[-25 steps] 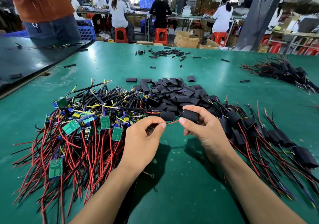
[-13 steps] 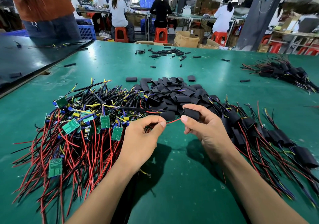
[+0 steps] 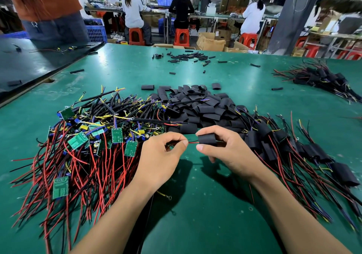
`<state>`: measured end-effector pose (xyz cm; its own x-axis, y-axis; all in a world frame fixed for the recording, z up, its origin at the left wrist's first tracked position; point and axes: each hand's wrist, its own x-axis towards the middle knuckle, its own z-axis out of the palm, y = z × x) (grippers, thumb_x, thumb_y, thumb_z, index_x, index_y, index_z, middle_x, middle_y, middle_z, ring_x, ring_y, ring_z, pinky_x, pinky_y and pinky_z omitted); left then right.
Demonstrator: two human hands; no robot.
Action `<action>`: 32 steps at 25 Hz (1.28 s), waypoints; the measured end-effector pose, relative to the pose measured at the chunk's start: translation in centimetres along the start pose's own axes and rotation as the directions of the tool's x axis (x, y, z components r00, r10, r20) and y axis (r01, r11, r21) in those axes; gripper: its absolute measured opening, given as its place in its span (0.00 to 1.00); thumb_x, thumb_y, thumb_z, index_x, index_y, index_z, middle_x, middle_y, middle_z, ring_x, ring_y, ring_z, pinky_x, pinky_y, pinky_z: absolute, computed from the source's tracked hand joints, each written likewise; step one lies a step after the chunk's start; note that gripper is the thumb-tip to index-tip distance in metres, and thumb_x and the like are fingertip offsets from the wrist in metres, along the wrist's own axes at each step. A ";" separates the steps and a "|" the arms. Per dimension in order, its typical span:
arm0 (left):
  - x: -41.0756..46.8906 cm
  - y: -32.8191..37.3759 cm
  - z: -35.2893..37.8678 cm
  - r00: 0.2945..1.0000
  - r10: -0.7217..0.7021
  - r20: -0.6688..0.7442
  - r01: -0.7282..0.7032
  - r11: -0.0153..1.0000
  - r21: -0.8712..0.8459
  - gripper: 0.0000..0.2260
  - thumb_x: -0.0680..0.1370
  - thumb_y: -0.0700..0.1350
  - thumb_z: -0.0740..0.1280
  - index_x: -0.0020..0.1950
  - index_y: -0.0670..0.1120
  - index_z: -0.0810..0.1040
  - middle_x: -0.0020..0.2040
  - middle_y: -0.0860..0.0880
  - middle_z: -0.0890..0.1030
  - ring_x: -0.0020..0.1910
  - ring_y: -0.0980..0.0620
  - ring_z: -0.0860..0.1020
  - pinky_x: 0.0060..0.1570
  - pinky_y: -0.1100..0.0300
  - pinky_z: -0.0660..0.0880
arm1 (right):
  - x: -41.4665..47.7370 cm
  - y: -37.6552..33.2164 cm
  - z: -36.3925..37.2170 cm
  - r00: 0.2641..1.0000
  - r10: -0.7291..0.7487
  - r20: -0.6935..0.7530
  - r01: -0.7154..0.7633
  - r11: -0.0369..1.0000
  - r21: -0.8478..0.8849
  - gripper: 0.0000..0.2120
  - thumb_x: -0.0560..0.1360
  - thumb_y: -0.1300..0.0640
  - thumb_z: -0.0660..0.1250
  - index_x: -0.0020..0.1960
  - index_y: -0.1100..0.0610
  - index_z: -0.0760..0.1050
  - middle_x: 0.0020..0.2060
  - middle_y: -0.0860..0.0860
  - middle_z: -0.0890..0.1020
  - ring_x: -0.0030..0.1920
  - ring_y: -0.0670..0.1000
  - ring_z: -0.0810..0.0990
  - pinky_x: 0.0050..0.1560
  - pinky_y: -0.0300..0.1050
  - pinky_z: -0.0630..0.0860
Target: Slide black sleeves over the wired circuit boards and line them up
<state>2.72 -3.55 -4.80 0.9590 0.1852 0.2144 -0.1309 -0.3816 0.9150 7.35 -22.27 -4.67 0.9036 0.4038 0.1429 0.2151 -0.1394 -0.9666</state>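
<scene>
My right hand (image 3: 233, 152) pinches a black sleeve (image 3: 206, 139) between thumb and fingers at the table's middle. My left hand (image 3: 160, 155) pinches red and black wires (image 3: 193, 142) that run into the sleeve's left end. The board at the wires' end is hidden in my left palm. A heap of bare green boards with red and black wires (image 3: 88, 146) lies to the left. Loose black sleeves (image 3: 199, 107) are piled behind my hands. Sleeved boards (image 3: 293, 148) lie in a row to the right.
The green table (image 3: 195, 204) carries a second bundle of sleeved boards (image 3: 323, 79) at the far right and small tube offcuts (image 3: 186, 57) at the back. A dark table (image 3: 29, 61) adjoins on the left, where a person in orange stands. Seated workers fill the background.
My hands have drawn closer together, and the sleeve in my right hand has moved left along the wires toward my left hand.
</scene>
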 end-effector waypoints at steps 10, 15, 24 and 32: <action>-0.2 0.2 0.3 0.995 -0.087 0.038 0.093 0.974 -0.208 0.02 0.76 0.44 0.73 0.44 0.50 0.83 0.28 0.52 0.78 0.24 0.52 0.72 0.28 0.64 0.68 | 0.7 0.2 1.7 0.983 0.082 -0.167 -0.032 0.959 0.280 0.07 0.74 0.64 0.73 0.51 0.58 0.78 0.36 0.54 0.83 0.28 0.50 0.74 0.33 0.40 0.74; 0.0 0.2 0.3 0.979 -0.144 0.146 0.181 0.942 -0.283 0.04 0.76 0.38 0.73 0.49 0.43 0.82 0.39 0.42 0.82 0.30 0.50 0.78 0.32 0.59 0.77 | 1.4 0.0 1.1 0.912 0.272 -0.305 -0.041 0.804 0.593 0.09 0.72 0.64 0.73 0.36 0.54 0.79 0.33 0.54 0.82 0.25 0.45 0.72 0.28 0.35 0.73; -0.2 0.4 0.6 0.989 -0.118 0.094 0.138 0.959 -0.247 0.07 0.79 0.40 0.69 0.43 0.45 0.85 0.37 0.46 0.84 0.27 0.55 0.76 0.31 0.67 0.71 | 1.4 0.2 1.8 0.908 0.307 -0.285 -0.102 0.821 0.561 0.07 0.78 0.56 0.71 0.41 0.54 0.78 0.32 0.49 0.79 0.26 0.45 0.70 0.28 0.37 0.69; -0.1 0.2 0.6 0.981 -0.171 0.097 0.195 0.913 -0.359 0.03 0.78 0.41 0.71 0.49 0.47 0.83 0.42 0.47 0.85 0.31 0.49 0.83 0.33 0.61 0.78 | 0.3 0.0 3.5 0.945 0.278 -0.174 -0.213 0.923 0.320 0.12 0.78 0.48 0.69 0.40 0.53 0.80 0.27 0.50 0.72 0.24 0.49 0.65 0.24 0.39 0.61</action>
<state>2.72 -4.19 -4.81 0.9871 0.1590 0.0208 -0.0231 0.0126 0.9997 6.30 -19.01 -5.35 0.9779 0.1855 -0.0970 -0.1124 0.0745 -0.9909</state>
